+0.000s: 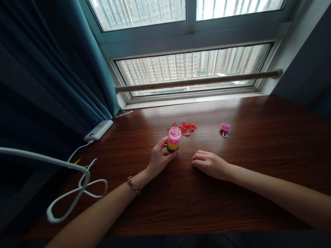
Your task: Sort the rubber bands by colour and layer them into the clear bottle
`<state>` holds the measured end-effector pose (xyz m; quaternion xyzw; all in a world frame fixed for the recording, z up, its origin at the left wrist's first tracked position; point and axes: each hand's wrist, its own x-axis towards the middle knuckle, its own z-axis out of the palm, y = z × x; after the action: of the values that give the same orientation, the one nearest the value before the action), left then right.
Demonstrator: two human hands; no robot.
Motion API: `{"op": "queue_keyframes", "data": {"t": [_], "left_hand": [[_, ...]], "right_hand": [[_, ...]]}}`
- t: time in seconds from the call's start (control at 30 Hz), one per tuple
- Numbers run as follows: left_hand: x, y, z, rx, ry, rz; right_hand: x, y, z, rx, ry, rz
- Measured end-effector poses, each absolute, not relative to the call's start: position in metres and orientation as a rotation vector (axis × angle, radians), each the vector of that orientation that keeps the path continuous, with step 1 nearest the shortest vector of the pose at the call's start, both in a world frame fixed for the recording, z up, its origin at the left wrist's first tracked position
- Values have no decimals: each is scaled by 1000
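A small clear jar (pixel 174 140) with pink, yellow and dark blue layers is upright in my left hand (pixel 160 155), its thumb and fingers wrapped around the lower part. The mouth of the jar has no lid on it. Just behind the jar lies a scattered pile of small red loop-like pieces (pixel 188 127). My right hand (pixel 209 162) rests on the table to the right of the jar, fingers curled in and no object showing in them. Farther right sits a pink lid-like piece (pixel 225 127) with a pale loop.
The brown wooden table (pixel 258 144) reaches back to a window with a metal rail (pixel 201 81). At left are a white power strip (pixel 98 131), a looped white cable (pixel 84 179) and a blue curtain (pixel 85 69). A patterned strip (pixel 124 114) lies near the curtain.
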<state>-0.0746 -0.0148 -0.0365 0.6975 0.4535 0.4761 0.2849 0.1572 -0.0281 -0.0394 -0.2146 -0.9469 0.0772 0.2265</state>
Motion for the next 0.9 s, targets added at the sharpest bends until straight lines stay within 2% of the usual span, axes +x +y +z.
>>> {"op": "queue_keyframes", "data": {"t": [0.13,0.2,0.3,0.53,0.9], "left_hand": [[-71,-20,-32,1939,1241,1183],[-70,-21,-30,1982,1242,1178],[-67,-22,-28,2040,1250,1176],[-67,-21,-28,2130,1259,1156],[-66,-20,-31,2317,1265,1149]], "right_hand": [[174,-25,-30,-721,-2340,572],[181,-22,-24,-826,-2263,641],[188,-20,-17,-941,-2306,617],[195,-23,-14,-818,-2620,738],[185,-29,-16,-887,-2535,672]]}}
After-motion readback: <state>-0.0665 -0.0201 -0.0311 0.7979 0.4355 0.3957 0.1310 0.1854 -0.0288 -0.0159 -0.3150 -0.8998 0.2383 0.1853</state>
